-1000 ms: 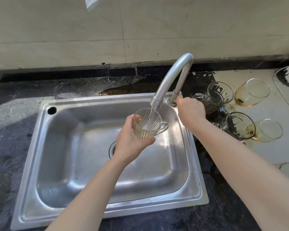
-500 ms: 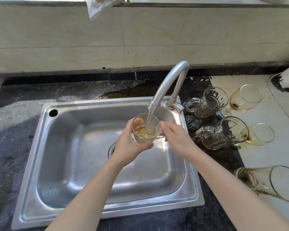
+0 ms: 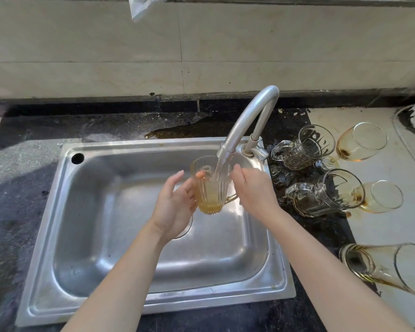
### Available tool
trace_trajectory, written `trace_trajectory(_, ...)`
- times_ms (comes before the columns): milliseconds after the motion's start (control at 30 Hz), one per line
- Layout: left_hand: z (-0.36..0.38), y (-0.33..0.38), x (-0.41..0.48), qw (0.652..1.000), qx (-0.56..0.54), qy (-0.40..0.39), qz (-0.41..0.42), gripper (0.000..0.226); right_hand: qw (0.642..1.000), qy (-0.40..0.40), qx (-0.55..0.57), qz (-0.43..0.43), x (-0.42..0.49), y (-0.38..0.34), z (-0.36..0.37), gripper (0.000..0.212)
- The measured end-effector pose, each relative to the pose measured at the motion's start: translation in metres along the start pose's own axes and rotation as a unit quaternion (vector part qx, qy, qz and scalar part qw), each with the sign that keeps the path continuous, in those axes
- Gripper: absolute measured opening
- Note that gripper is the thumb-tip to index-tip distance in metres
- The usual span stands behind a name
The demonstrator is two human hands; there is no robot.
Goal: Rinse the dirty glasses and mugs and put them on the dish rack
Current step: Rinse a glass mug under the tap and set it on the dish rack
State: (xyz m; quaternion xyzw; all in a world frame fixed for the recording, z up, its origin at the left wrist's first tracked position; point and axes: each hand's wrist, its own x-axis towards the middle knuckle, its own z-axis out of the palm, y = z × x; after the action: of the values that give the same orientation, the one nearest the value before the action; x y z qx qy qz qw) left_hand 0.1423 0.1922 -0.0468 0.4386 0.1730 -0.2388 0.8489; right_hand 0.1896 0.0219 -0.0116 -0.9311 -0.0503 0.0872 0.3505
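The dark counter (image 3: 15,200) carries a steel sink (image 3: 225,295); its curved faucet (image 3: 244,121) runs a stream down into a ribbed glass mug (image 3: 210,190) held over the basin. The mug stands nearly upright, long axis vertical, mouth up, handle pointing right, amber liquid in its base. The left hand (image 3: 175,207) grips its left side, one fingertip showing through the glass; the right hand (image 3: 255,191) sits loosely open just beside the handle, and contact cannot be told. Right of the sink lie a tall glass (image 3: 381,267), two patterned mugs (image 3: 304,147) and two stemmed glasses (image 3: 362,142), all on their sides, mouths rightward.
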Motion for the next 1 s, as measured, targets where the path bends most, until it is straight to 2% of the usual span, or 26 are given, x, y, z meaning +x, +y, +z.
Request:
trace_trajectory(100,0.002,-0.004,0.005,0.995,0.082,0.043,-0.019,0.052,0.999,0.015,0.024,0.032,-0.004,0.005,0.002,0.055)
trace_trajectory(167,0.0,-0.01,0.007,0.992,0.094,0.08,-0.027,0.05,0.999,-0.032,0.001,0.018,-0.011,0.004,0.009,0.055)
trace_trajectory(233,-0.014,-0.008,0.012,0.991,0.062,0.12,-0.024,0.049,0.997,-0.074,0.005,0.009,-0.004,-0.005,0.023,0.055)
trace_trajectory(400,-0.009,-0.009,0.015,0.99,0.082,0.11,-0.024,0.057,0.998,-0.029,0.045,0.04,-0.005,-0.002,0.019,0.056)
trace_trajectory(533,-0.005,-0.007,0.016,0.987,0.065,0.144,-0.026,0.053,0.995,-0.062,0.061,0.048,-0.008,-0.003,0.022,0.054)
trace_trajectory(667,-0.004,-0.006,0.018,0.985,0.113,0.127,-0.04,0.054,0.988,-0.02,0.103,0.113,0.0,0.008,0.02,0.052)
trace_trajectory(833,-0.003,-0.006,0.018,0.979,0.134,0.152,-0.032,0.044,0.982,-0.094,0.079,0.147,-0.003,0.004,0.021,0.046)
trace_trajectory(933,0.004,-0.005,0.018,0.98,0.139,0.145,-0.014,0.04,0.953,-0.094,0.158,0.239,0.001,0.007,0.02,0.039)
trace_trajectory(1000,0.006,-0.004,0.019,0.977,0.156,0.147,0.003,0.036,0.932,-0.134,0.19,0.28,0.001,0.006,0.019,0.034)
